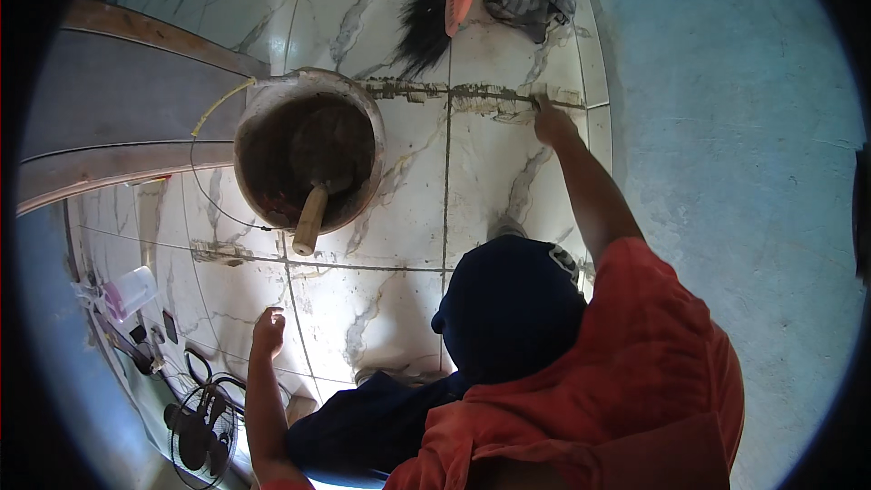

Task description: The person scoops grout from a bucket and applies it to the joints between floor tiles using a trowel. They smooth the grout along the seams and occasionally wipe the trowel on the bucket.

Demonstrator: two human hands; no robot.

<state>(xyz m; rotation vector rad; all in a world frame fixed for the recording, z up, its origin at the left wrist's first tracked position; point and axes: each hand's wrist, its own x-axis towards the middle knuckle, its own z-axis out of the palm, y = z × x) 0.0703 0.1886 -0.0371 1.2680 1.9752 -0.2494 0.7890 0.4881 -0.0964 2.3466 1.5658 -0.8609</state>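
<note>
My right hand (552, 123) reaches out over the tiles, closed on a small flat scraper (540, 91). The scraper's edge touches a tile joint smeared with dark grout (490, 95). At the left, my left hand (268, 334) hangs above the floor with loosely bent fingers and nothing visible in it. Beyond it stands a round bucket (358, 100) with dark, dirty inside walls. A trowel with a wooden handle (311, 220) leans in the bucket, its handle over the near rim. The trowel's blade is hardly visible in the dark mix.
A black-bristled broom (461, 0) with a green stick and a grey crumpled bag (535, 2) lie at the far side. A blue wall (726, 172) rises on the right. A wooden panel (136, 91) stands left of the bucket. Near left are a fan (201, 436) and a clear container (130, 293).
</note>
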